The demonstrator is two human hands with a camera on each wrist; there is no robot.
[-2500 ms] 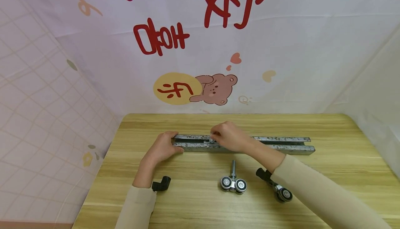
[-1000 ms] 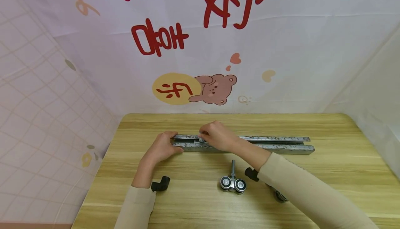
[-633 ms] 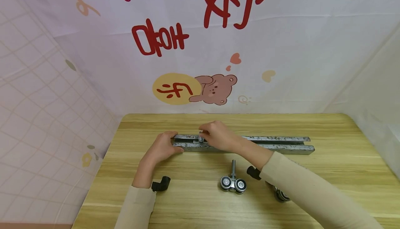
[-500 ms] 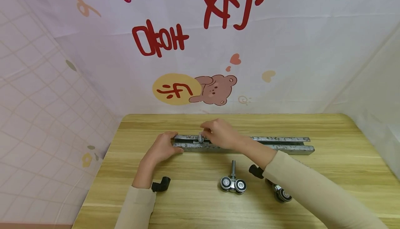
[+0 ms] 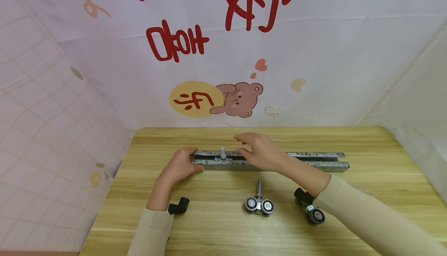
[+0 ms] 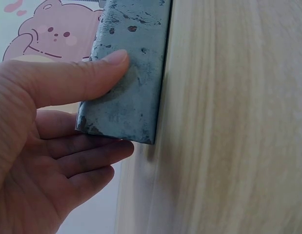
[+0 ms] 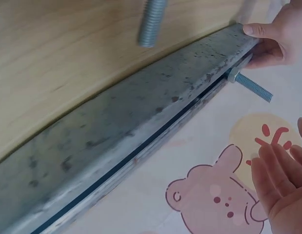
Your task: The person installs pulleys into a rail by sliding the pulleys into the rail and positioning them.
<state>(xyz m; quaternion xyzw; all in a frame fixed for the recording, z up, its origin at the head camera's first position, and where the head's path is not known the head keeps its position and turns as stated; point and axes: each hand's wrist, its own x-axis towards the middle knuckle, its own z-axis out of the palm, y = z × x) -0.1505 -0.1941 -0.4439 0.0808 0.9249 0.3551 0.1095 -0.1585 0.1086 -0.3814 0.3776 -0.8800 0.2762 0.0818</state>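
Note:
A grey, scuffed metal rail [image 5: 324, 166] lies across the table with its long slot facing up. My left hand [image 5: 177, 166] grips its left end; in the left wrist view the thumb [image 6: 99, 80] presses on the side wall and the fingers sit behind and under the end. A threaded bolt [image 5: 222, 153] with a nut [image 7: 232, 75] stands upright out of the slot, a short way right of that hand. Whatever carries the bolt inside the rail is mostly hidden. Just right of the bolt, my right hand [image 5: 262, 151] hovers over the rail, fingers extended and holding nothing.
On the wooden table [image 5: 216, 232], a roller hanger [image 5: 259, 205] with a threaded stem lies in front of the rail. Another roller hanger [image 5: 315, 216] lies by the right sleeve, beside a black elbow piece [image 5: 302, 195]. A second black elbow [image 5: 179, 206] sits near the left wrist.
My right hand slid the bolt leftward along the slot, then let go and drew back to the right with its fingers spreading. The left hand has kept its grip on the rail's end.

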